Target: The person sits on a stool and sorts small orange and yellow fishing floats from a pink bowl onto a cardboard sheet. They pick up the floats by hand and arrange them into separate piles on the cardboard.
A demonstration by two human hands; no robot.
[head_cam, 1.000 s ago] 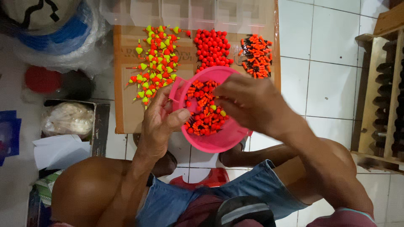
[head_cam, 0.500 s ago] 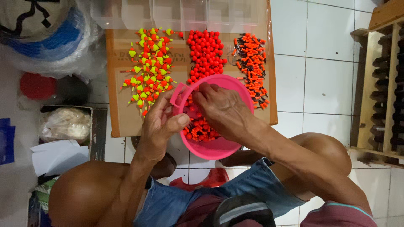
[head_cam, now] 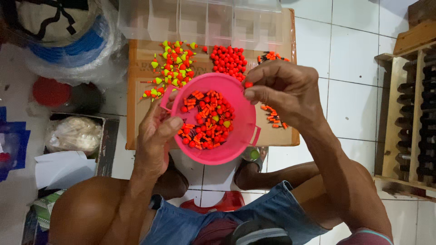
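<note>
1. Head view: the cardboard sheet [head_cam: 136, 136] on the floor carries sorted heaps of floats.
2. The pink bowl [head_cam: 236, 113], gripped by the left hand [head_cam: 154, 136], holds mixed ones.
3. The right hand [head_cam: 286, 90] has just lifted out, pinching a red ball float [head_cam: 248, 84].

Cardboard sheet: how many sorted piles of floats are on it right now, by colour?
Yellow-and-red pile: 1
Plain red pile: 1
Orange-and-black pile, partly behind the right hand: 1
Total: 3 piles
A mixed lot sits apart in the pink bowl, which the left hand holds.
</note>
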